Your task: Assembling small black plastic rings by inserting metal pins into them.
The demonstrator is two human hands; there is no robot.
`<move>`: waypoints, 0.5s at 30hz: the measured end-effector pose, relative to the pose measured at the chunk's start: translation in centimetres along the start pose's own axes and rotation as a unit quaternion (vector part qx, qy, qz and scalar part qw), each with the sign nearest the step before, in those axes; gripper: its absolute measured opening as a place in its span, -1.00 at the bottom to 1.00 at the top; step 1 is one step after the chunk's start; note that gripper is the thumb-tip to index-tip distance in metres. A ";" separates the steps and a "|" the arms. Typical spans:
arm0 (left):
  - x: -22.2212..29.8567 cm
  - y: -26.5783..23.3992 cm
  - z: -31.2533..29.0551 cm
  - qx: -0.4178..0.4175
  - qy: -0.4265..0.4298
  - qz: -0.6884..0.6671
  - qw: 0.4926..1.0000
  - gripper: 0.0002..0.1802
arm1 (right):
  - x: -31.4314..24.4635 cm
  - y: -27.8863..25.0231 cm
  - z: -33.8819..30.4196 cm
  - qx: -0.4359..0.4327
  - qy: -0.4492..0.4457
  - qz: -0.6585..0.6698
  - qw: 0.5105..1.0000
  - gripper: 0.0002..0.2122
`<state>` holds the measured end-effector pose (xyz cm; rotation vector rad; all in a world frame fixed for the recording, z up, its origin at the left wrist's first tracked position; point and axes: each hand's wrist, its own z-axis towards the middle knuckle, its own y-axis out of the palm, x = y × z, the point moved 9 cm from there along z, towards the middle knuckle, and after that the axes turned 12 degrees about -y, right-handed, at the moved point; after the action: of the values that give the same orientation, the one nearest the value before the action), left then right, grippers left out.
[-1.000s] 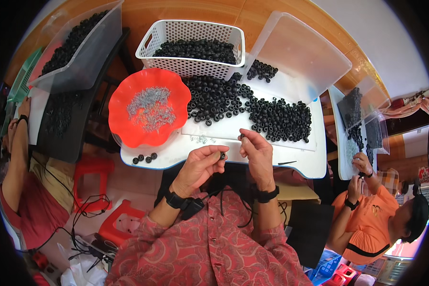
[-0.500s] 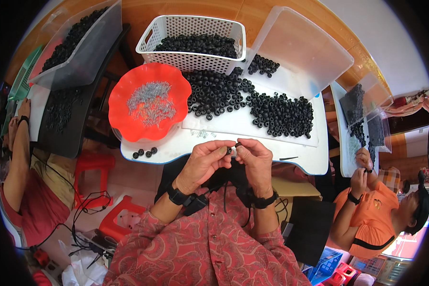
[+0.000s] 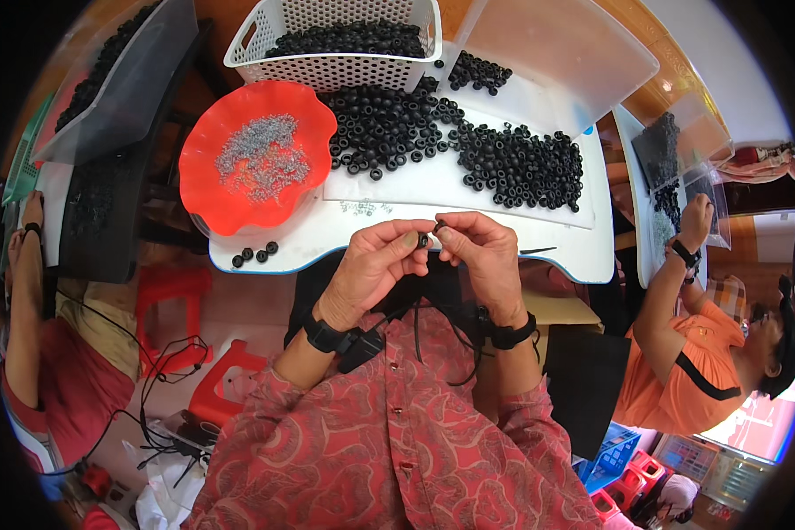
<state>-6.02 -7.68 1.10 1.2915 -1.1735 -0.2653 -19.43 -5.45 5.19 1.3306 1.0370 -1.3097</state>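
From the head view, we see the left grip [image 3: 368, 267] pinching a small, round black piece [image 3: 423, 240] by the white, blue-edged counter [image 3: 302, 237]; the right grip [image 3: 489, 258], just beside, seemingly pinches a similar dark piece [image 3: 440, 226].

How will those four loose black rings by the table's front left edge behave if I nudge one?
The black rings look round-sided, so one might well roll. Lying near the white table's edge, it could drop off. They're small beside the left hand, so probably light.
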 end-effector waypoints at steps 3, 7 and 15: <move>0.0 0.3 0.2 -0.021 0.002 -0.001 1.000 -0.69 | -0.6 -0.1 -0.1 -0.006 -0.002 -0.027 1.000 -0.81; -0.3 0.0 0.3 -0.011 -0.003 -0.002 1.000 -0.69 | -0.6 -0.2 -0.3 -0.010 0.003 -0.037 0.999 -0.81; -1.1 0.3 0.4 -0.030 -0.019 -0.041 0.999 -0.68 | -0.6 -0.4 -1.2 0.019 -0.029 -0.010 0.999 -0.85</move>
<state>-7.00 -7.06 0.77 1.2887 -1.1389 -0.3841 -19.63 -4.19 5.69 1.3065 0.9924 -1.3813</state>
